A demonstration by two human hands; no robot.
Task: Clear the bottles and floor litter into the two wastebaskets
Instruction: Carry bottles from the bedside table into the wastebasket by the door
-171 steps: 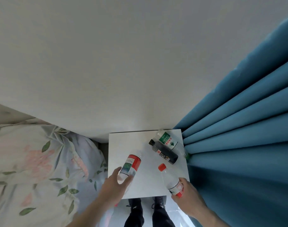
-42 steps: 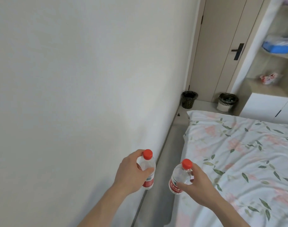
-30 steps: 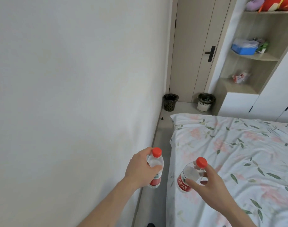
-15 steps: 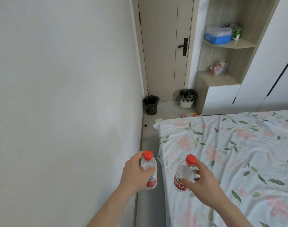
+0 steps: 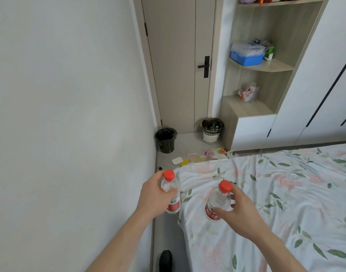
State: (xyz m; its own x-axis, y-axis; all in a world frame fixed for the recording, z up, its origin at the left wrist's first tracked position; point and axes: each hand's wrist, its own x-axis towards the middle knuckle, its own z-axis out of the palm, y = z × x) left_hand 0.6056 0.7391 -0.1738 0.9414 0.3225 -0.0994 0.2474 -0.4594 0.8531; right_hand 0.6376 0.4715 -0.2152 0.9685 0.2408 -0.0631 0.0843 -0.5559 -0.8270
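Shoe [image 5: 166,259]: black toe, at the bottom edge, on the grey floor strip [image 5: 165,228] between wall [image 5: 70,114] and bed [image 5: 276,203], below the left hand.

Left hand [image 5: 155,195]: fingers wrapped closed round the left bottle [image 5: 171,194]. Bottle clear, long axis near upright, red cap up and away from the wrist. Red label band low on the body; white print on it, too small to read. Held over the floor strip, wall just to its left, bed edge just to its right.

Right hand [image 5: 240,210]: thumb and fingers closed round the right bottle [image 5: 217,201]. Bottle clear, long axis tilted, red cap up and leaning toward the far right, base toward the left hand. Red label with white characters, not legible. Held above the flowered bedspread, near the bed's left edge. The two bottles are apart, a gap between them.

Floor strip: narrow, runs ahead of the left hand and widens past the bed's far corner.

Litter [image 5: 199,157]: beyond both hands, along the bed's far edge; white, yellow and pink scraps, spread on the floor.

Black bin [image 5: 166,140]: beyond the left hand, in the corner by the wall, dark liner inside.

Pale bin [image 5: 211,130]: beyond the right hand, against the shelf unit [image 5: 256,85], holding rubbish. Open floor lies between the two bins.

Door [image 5: 180,65]: behind the bins, shut, black handle.

Shelves: blue box with plastic bag above, red-and-white bag below; print unreadable.
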